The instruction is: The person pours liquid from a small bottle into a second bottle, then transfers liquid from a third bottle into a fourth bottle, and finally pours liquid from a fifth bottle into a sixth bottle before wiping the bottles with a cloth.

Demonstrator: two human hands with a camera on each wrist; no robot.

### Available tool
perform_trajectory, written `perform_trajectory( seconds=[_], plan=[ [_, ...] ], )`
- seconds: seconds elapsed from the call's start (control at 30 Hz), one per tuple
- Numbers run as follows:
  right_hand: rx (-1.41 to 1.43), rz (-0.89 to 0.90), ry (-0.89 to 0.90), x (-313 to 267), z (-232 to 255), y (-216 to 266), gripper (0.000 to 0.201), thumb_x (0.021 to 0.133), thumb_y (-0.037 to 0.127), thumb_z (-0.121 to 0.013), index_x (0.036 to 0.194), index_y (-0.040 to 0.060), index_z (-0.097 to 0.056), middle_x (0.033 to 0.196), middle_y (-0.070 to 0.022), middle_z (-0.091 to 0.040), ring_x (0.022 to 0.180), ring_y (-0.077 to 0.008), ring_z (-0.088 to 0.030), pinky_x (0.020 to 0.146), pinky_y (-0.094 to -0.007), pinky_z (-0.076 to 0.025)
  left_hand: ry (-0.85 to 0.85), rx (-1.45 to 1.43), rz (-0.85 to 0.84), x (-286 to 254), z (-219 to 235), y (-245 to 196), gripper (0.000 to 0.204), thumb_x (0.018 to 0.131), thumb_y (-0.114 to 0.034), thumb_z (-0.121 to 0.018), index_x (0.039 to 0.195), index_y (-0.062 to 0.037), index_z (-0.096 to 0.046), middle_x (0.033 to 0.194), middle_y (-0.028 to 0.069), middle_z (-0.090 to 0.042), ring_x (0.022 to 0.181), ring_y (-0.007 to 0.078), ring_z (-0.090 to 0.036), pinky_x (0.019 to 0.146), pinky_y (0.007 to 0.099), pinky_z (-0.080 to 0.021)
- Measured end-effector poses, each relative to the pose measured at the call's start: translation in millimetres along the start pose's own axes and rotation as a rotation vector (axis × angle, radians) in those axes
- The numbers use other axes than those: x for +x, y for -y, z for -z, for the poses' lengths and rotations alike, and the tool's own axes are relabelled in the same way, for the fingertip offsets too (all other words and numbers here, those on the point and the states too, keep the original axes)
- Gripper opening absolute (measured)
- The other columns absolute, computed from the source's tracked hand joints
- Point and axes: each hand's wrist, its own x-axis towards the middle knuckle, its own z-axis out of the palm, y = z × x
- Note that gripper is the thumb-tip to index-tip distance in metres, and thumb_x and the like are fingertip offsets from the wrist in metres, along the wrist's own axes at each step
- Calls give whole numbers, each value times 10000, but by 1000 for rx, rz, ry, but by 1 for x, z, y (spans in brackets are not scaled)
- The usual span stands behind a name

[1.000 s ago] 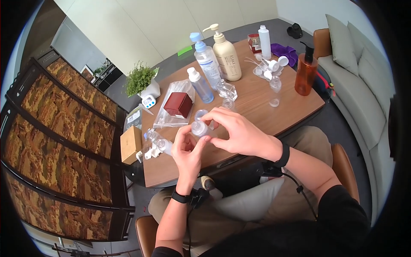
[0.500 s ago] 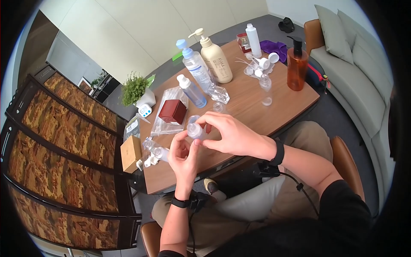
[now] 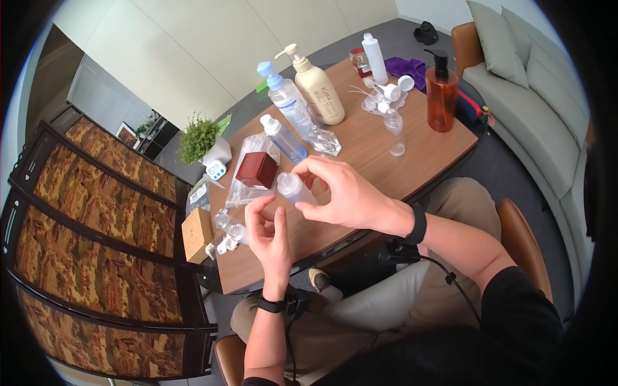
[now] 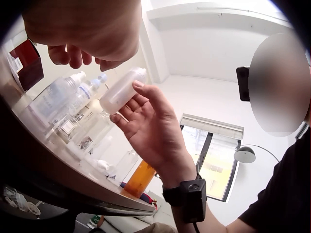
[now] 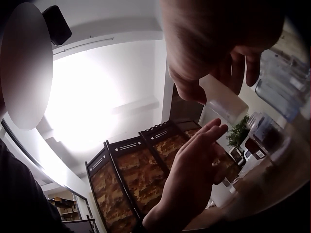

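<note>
Right hand is pinching the translucent bottle [image 3: 293,188] above the tabletop [image 3: 360,154]; left hand [image 3: 269,237], open, is hovering just beside it. I'm seeing a dark red box [image 3: 257,170] sitting beyond both.

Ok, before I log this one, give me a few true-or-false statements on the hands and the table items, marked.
1. The right hand holds a small translucent bottle. True.
2. The left hand grips the dark red box. False: the left hand holds nothing.
3. The dark red box rests on a clear plastic bag. True.
4. The amber pump bottle lies on its side. False: the amber pump bottle stands upright.
</note>
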Motion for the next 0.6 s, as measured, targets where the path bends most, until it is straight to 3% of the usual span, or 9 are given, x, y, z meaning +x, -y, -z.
perform_trajectory(
  seconds=[0.1, 0.17, 0.3, 0.37, 0.5, 0.57, 0.6],
  plan=[
    [-27, 49, -86, 3, 7, 2, 451, 892, 153, -879, 1280, 28, -686, 1128, -65, -736, 997, -184, -698, 798, -355, -533, -62, 213, -9, 3, -6, -4, 392, 1019, -22, -792, 1395, -7, -682, 1335, 53, -635, 871, 60, -573, 682, 208, -474],
    [-58, 75, -130, 5, 11, 0, 456, 888, 151, -878, 1281, 31, -679, 1124, -62, -731, 983, -178, -686, 791, -355, -521, -42, 488, -91, 5, -8, 0, 521, 981, -65, -839, 1458, -7, -638, 1386, 99, -658, 827, 108, -603, 684, 259, -511],
    [-61, 59, -146, 6, 15, 2, 455, 885, 150, -875, 1277, 30, -677, 1116, -64, -728, 977, -177, -678, 792, -356, -513, 11, 581, -135, 11, -11, 19, 635, 955, -118, -878, 1509, 11, -594, 1404, 138, -699, 764, 146, -598, 690, 322, -535],
    [-66, 41, -149, 6, 15, 2, 462, 881, 150, -875, 1279, 29, -675, 1108, -69, -727, 980, -181, -679, 789, -356, -508, 2, 549, 5, 14, -18, 15, 705, 937, -160, -902, 1531, 28, -573, 1351, 158, -748, 710, 161, -588, 688, 369, -534],
    [-71, 41, -153, 5, 14, 3, 468, 875, 143, -878, 1280, 30, -671, 1100, -74, -726, 977, -185, -677, 786, -358, -506, -2, 596, -1, 20, -21, 23, 722, 920, -172, -920, 1523, 42, -583, 1284, 153, -778, 672, 159, -550, 669, 366, -513],
    [-81, 28, -158, 5, 14, 2, 471, 874, 130, -877, 1283, 34, -664, 1106, -74, -725, 973, -188, -674, 788, -361, -510, -15, 528, 39, 22, -22, 28, 655, 905, -200, -935, 1447, 32, -651, 1038, 131, -778, 623, 144, -500, 623, 365, -465],
    [-82, 30, -148, 5, 14, 1, 471, 874, 130, -877, 1283, 34, -664, 1106, -74, -725, 973, -188, -674, 788, -361, -510, -24, 525, 43, 22, -21, 26, 655, 905, -200, -935, 1447, 32, -651, 1038, 131, -778, 623, 144, -500, 623, 365, -465]
  ],
)
